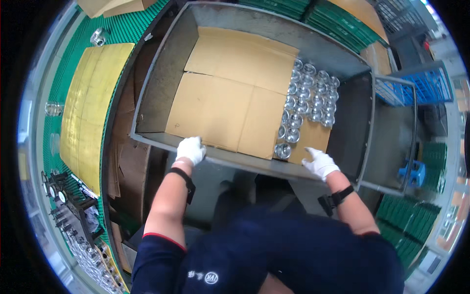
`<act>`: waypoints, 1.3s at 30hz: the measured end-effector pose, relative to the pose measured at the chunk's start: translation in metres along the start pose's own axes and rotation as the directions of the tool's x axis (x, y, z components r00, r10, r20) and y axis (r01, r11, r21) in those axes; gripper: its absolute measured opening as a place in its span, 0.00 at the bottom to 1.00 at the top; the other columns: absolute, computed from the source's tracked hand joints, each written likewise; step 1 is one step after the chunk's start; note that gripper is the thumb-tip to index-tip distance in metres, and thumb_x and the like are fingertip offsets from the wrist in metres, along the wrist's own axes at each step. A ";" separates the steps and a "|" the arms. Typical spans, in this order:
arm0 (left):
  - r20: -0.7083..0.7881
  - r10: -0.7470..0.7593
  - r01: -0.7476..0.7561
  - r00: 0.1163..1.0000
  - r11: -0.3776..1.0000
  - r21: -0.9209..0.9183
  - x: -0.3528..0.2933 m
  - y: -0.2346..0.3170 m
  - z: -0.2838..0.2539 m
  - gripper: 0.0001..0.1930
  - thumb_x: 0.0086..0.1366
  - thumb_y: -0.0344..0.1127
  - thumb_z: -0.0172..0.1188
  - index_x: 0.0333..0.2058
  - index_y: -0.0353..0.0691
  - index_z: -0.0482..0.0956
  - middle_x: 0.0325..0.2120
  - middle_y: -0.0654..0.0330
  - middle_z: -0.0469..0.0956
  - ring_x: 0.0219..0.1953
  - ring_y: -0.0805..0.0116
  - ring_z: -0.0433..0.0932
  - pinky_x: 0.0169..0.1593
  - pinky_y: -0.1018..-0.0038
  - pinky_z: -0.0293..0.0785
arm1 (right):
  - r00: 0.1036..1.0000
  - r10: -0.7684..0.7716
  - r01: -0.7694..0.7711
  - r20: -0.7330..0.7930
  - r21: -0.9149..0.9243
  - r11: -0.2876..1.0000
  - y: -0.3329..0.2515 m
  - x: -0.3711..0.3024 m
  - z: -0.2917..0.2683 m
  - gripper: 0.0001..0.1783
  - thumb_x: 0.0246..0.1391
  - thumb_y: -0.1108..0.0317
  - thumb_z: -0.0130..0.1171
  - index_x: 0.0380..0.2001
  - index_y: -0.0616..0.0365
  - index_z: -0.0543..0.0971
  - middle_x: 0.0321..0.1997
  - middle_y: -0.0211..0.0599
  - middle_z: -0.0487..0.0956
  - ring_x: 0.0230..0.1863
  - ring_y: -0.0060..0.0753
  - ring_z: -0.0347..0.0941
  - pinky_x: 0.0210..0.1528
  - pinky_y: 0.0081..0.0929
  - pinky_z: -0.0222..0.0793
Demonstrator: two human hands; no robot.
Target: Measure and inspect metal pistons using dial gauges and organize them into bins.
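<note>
Both hands wear white gloves. At the near left of a large grey metal bin (230, 158), my left hand (192, 150) is closed over the rim. My right hand (320, 164) reaches over the near edge farther right, fingers spread and nothing in them. Just ahead of it lies a bare strip of cardboard (313, 138). Shiny, clear round pieces that look like glass jars (303, 93) stand close together in rows on the bin's right side. The nearest jar (282, 150) is to the left of my right fingertips. Flat cardboard sheets (220, 103) cover the bin's left and middle.
On the left runs a green ribbed conveyor (115, 29) with a yellow sheet (93, 108), a clear jar (99, 36) and black dial gauges (61, 196). Green crates (338, 24) are stacked behind the bin. A blue basket (426, 85) and a blue stool (415, 174) are at right.
</note>
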State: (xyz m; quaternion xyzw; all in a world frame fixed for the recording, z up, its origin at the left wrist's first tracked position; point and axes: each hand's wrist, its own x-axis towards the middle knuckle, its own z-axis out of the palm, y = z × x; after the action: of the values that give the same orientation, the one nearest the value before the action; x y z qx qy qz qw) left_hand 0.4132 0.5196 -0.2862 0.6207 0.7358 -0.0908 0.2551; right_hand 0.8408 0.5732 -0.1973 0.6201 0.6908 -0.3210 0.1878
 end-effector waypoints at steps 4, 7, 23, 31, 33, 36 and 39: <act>-0.200 0.291 -0.332 0.936 0.918 -0.217 -0.078 0.016 -0.057 0.16 0.63 0.41 0.58 0.45 0.36 0.79 0.44 0.45 0.81 0.48 0.47 0.79 0.52 0.57 0.75 | 0.995 0.035 -0.032 -0.093 0.038 0.999 0.009 -0.082 0.033 0.32 0.58 0.48 0.57 0.63 0.50 0.72 0.60 0.53 0.75 0.61 0.55 0.72 0.64 0.42 0.67; -0.156 0.424 -0.449 0.892 0.801 -0.396 -0.184 0.034 -0.154 0.16 0.66 0.41 0.57 0.45 0.35 0.80 0.41 0.46 0.82 0.45 0.48 0.81 0.50 0.62 0.76 | 0.994 0.009 -0.007 0.113 -0.021 1.000 -0.018 -0.118 0.052 0.33 0.57 0.47 0.56 0.63 0.51 0.72 0.61 0.53 0.75 0.62 0.55 0.72 0.64 0.43 0.67; -0.604 0.655 -0.874 0.454 0.459 -0.159 -0.499 -0.017 -0.311 0.13 0.55 0.41 0.62 0.36 0.41 0.83 0.33 0.53 0.82 0.37 0.50 0.81 0.38 0.61 0.82 | 0.745 -0.509 0.654 0.431 -0.325 0.682 -0.285 -0.072 0.096 0.29 0.57 0.53 0.55 0.61 0.49 0.74 0.59 0.47 0.78 0.60 0.51 0.73 0.61 0.43 0.70; -0.409 -0.119 0.110 0.905 0.993 -0.045 -0.469 -0.153 -0.215 0.14 0.54 0.37 0.65 0.39 0.39 0.81 0.36 0.50 0.82 0.41 0.47 0.80 0.46 0.58 0.75 | 0.538 -0.678 0.841 0.501 -0.264 0.472 -0.421 -0.036 0.095 0.20 0.58 0.57 0.56 0.51 0.53 0.80 0.51 0.44 0.81 0.53 0.51 0.78 0.54 0.43 0.74; -0.320 -0.325 0.330 0.890 0.943 -0.042 -0.481 -0.195 -0.200 0.13 0.54 0.36 0.64 0.37 0.38 0.82 0.32 0.47 0.82 0.37 0.45 0.80 0.43 0.57 0.76 | 0.507 -0.706 0.862 0.495 -0.265 0.433 -0.432 -0.008 0.105 0.26 0.59 0.55 0.56 0.58 0.52 0.76 0.58 0.46 0.78 0.58 0.52 0.74 0.59 0.43 0.71; -0.394 -0.575 0.542 0.717 0.815 -0.204 -0.503 -0.252 -0.174 0.11 0.57 0.35 0.63 0.37 0.37 0.82 0.32 0.46 0.82 0.37 0.44 0.80 0.44 0.57 0.76 | 0.533 -0.676 0.845 0.510 -0.271 0.461 -0.442 0.005 0.093 0.27 0.59 0.54 0.56 0.59 0.53 0.75 0.59 0.48 0.78 0.60 0.52 0.74 0.60 0.44 0.70; -0.427 -0.681 0.624 0.595 0.726 -0.289 -0.515 -0.287 -0.165 0.12 0.60 0.32 0.61 0.42 0.38 0.79 0.36 0.46 0.81 0.41 0.44 0.78 0.47 0.58 0.75 | 0.591 -0.559 0.798 0.582 -0.319 0.512 -0.454 0.019 0.082 0.29 0.59 0.53 0.56 0.60 0.53 0.74 0.58 0.48 0.78 0.60 0.52 0.74 0.60 0.44 0.70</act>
State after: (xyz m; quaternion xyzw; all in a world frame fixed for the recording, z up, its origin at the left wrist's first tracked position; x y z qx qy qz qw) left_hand 0.1455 0.0859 0.0536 0.2941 0.9547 0.0284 0.0356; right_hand 0.3823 0.5204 -0.1734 0.1254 0.8856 -0.2767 0.3514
